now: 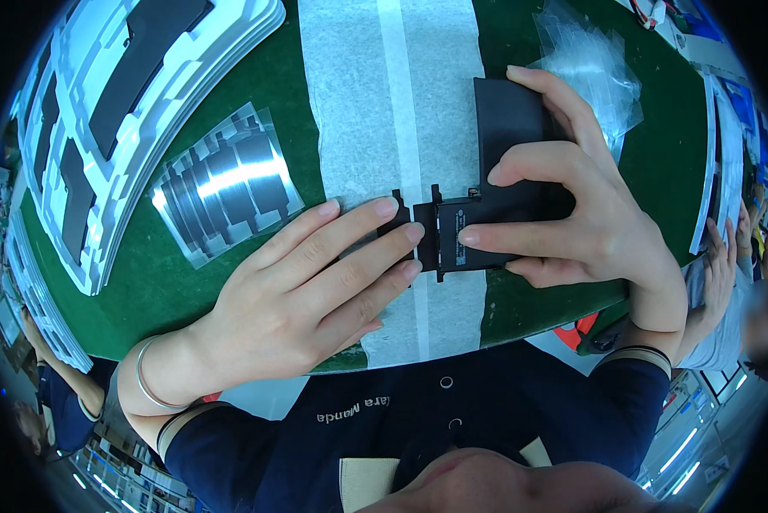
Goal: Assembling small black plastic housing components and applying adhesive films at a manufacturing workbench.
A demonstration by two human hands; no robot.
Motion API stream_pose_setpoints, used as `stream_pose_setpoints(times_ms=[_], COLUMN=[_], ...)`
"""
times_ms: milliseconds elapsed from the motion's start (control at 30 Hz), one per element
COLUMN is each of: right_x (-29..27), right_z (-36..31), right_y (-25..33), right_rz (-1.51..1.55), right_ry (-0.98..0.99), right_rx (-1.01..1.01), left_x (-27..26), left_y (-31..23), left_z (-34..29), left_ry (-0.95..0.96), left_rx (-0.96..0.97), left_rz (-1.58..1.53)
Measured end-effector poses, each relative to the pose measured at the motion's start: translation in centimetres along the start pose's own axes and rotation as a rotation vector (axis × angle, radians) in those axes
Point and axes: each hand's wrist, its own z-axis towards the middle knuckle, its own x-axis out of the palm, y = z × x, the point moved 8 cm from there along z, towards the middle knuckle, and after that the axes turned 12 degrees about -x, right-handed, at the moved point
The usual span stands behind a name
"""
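Note:
A flat black L-shaped part [508,115] with a small label lies on a strip of pale cloth-like paper in front of me. My right hand [602,218] grips it from the right, with its fingertips on the top face and edges. At the part's left end is a narrow black piece [424,227] with small tabs. My left hand [286,312] reaches in from the left, its fingers stretched out flat with the tips on this narrow piece. Those fingers partly cover the piece, so how the two black parts join is hidden.
Left of the paper strip [350,77] lies a clear sheet with dark strips [230,188]. White moulded trays [132,145] holding black parts are stacked at the far left. Clear films [589,73] lie at the back right. Another person's hands [723,256] show at the right edge.

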Motion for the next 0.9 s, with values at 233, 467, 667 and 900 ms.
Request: stream_pose_setpoints(times_ms=[233, 467, 667, 900], right_x=[0.02, 0.11, 0.29, 0.2], right_z=[0.12, 0.29, 0.02, 0.13], right_y=[0.02, 0.21, 0.15, -0.22], right_rz=[0.002, -0.01, 0.002, 0.01], right_ry=[0.024, 0.028, 0.045, 0.041], right_rx=[-0.011, -0.008, 0.031, 0.037], left_x=[-0.06, -0.14, -0.09, 0.03], left_y=[0.07, 0.02, -0.15, 0.13], left_z=[-0.09, -0.29, -0.24, -0.18], left_ry=[-0.004, -0.019, -0.01, -0.02], left_rx=[0.002, 0.008, 0.01, 0.008], left_rz=[0.002, 0.018, 0.0, 0.001])
